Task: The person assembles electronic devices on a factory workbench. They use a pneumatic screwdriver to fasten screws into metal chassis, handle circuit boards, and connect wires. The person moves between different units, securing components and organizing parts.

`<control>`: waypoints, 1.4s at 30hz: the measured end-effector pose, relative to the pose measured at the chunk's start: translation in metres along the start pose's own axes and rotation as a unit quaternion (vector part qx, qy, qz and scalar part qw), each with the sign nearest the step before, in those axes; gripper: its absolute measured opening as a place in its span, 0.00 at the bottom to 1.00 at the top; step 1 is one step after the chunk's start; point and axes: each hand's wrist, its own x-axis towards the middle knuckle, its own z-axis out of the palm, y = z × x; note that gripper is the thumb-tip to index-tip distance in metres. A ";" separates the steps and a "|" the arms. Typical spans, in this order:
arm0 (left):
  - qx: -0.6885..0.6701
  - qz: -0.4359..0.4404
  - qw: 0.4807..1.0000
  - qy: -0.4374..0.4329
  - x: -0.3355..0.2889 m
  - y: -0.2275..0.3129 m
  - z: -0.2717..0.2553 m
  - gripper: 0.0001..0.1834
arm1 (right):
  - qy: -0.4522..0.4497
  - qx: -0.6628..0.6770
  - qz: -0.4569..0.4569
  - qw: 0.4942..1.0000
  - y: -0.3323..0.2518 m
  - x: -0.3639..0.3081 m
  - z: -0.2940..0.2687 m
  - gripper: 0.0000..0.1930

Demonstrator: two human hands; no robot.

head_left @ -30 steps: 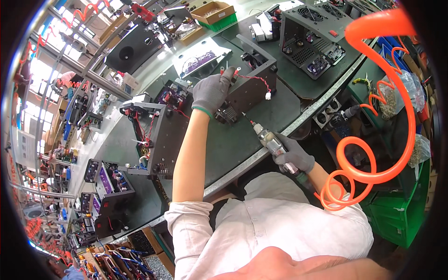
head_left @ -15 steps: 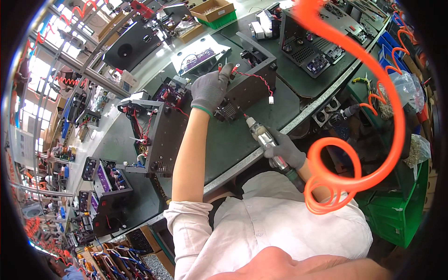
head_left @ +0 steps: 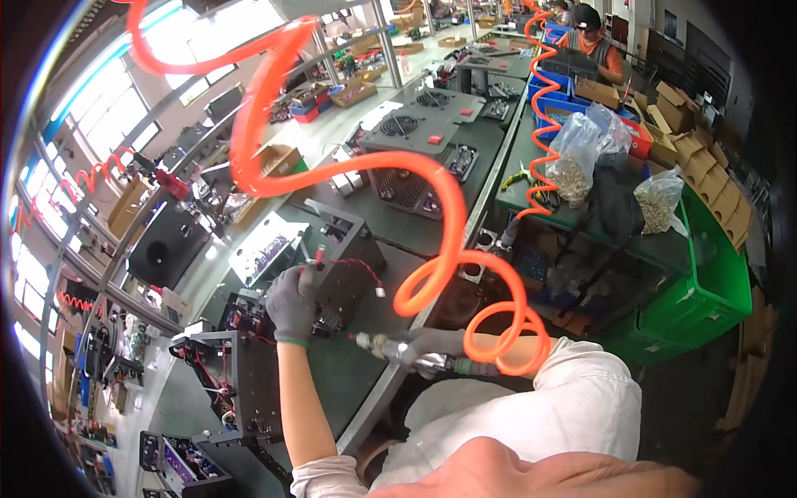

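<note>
My left hand (head_left: 292, 305), in a grey glove, is closed at the near left side of a black metal housing (head_left: 349, 253). Its fingers are on a twisted red wire lead (head_left: 357, 264), whose white plug (head_left: 380, 292) hangs loose by the housing. What the fingertips pinch is partly hidden. In my right hand (head_left: 432, 342), also gloved, lies a silver and black air screwdriver (head_left: 386, 347). The driver points left, its tip apart from a small finned black part (head_left: 329, 319) at the housing's near end. An orange coiled hose (head_left: 452, 224) arches over the bench to my right forearm.
Left of my left arm stands another open housing with red wires (head_left: 249, 382). A white-lit panel (head_left: 270, 247) lies behind my left hand. Farther along the bench is a perforated chassis (head_left: 407, 178). Green bins (head_left: 706, 290) stand at right; a person (head_left: 594, 46) works at the far end.
The view has swung to the right, bringing the far bench and a person into sight. My right hand has turned the screwdriver more level. The left hand stays at the housing.
</note>
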 end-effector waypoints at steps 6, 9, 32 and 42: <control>0.063 0.076 0.973 0.209 -0.115 0.036 -0.052 0.20 | -0.157 0.097 0.037 0.982 0.007 0.049 0.027 0.35; 0.065 0.017 0.983 0.172 -0.207 0.020 -0.087 0.15 | -0.168 0.168 0.130 0.963 0.025 0.087 0.028 0.22; 0.425 -0.781 0.453 0.067 -0.597 0.068 -0.278 0.10 | -0.160 0.007 0.183 0.970 0.034 0.089 0.052 0.27; 0.298 -0.674 0.537 0.411 -0.599 0.096 -0.270 0.13 | -0.181 -0.040 0.150 0.971 0.039 0.085 0.074 0.32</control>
